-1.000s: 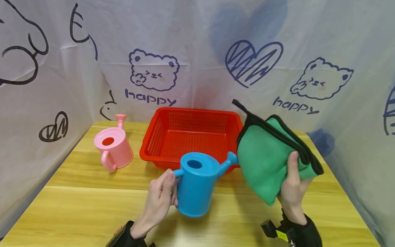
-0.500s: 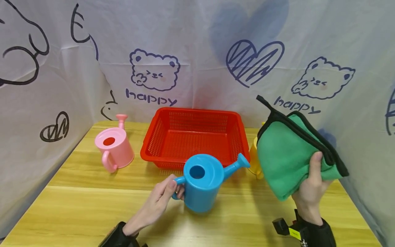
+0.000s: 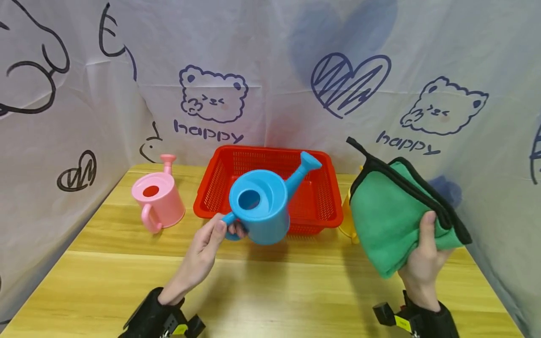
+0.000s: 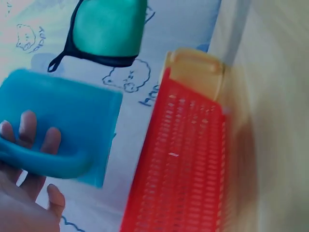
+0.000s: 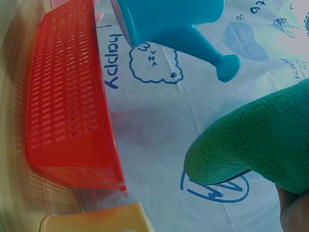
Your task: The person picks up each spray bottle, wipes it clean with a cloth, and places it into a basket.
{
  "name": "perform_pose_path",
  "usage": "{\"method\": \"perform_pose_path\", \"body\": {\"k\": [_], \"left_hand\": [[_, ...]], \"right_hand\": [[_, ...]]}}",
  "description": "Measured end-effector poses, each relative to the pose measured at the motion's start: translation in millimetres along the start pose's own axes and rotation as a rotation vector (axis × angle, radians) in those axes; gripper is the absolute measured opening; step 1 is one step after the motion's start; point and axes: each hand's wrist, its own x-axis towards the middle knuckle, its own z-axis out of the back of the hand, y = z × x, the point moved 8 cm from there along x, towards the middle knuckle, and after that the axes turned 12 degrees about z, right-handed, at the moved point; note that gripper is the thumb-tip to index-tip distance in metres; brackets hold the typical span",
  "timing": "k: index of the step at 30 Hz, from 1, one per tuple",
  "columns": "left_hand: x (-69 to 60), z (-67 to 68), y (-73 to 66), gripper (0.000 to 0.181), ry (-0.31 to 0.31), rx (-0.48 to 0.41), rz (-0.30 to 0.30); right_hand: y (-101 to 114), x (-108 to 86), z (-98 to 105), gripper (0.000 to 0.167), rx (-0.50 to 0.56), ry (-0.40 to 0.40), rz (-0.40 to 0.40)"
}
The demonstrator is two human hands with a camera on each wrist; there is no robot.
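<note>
My left hand (image 3: 203,253) grips the handle of a blue watering can (image 3: 266,211), its fingers curled round the loop in the left wrist view. The can hangs in the air before the front rim of a red plastic basket (image 3: 314,220), its spout pointing up and right over the basket. To the right, my right hand (image 3: 424,263) holds up a folded green cloth (image 3: 389,220) with black edging and a black loop, thumb on the near face. In the right wrist view, the cloth (image 5: 260,135) hides most of that hand.
A pink watering can (image 3: 160,202) stands on the wooden table (image 3: 270,291) left of the basket. Right of the basket is a yellow object (image 3: 347,218), partly hidden behind the cloth. A white sheet with drawings (image 3: 279,56) hangs behind the table.
The blue watering can has risen and moved away from me to the basket's front, tipping so its top faces me more. The green cloth has shifted right, uncovering part of the yellow object.
</note>
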Motion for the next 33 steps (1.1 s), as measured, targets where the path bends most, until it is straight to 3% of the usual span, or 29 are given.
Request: {"method": "perform_pose_path", "body": {"k": [4, 11, 14, 18, 24, 33], "left_hand": [[14.6, 14.8, 1.5, 0.023, -0.106, 0.074, 0.011], [36.4, 34.8, 7.2, 0.012, -0.278, 0.301, 0.020], [45.6, 40.7, 9.7, 0.010, -0.322, 0.375, 0.021], [58.2, 46.7, 17.6, 0.015, -0.353, 0.457, 0.080], [70.7, 50.1, 29.5, 0.022, -0.338, 0.579, 0.179], [79.6, 42.4, 43.0, 0.023, -0.215, 0.741, 0.208]], "right_hand": [[-0.4, -0.7, -1.4, 0.005, 0.007, 0.006, 0.008], [-2.9, -3.3, -1.6, 0.009, -0.004, 0.027, -0.005], [-3.6, -4.3, -1.1, 0.008, -0.026, 0.034, -0.011], [-4.8, -6.5, -0.6, 0.006, -0.056, 0.037, -0.024], [-5.8, -8.9, -0.8, 0.007, -0.102, 0.054, -0.034], [-7.8, -8.4, -3.6, 0.009, -0.083, 0.098, -0.024]]}}
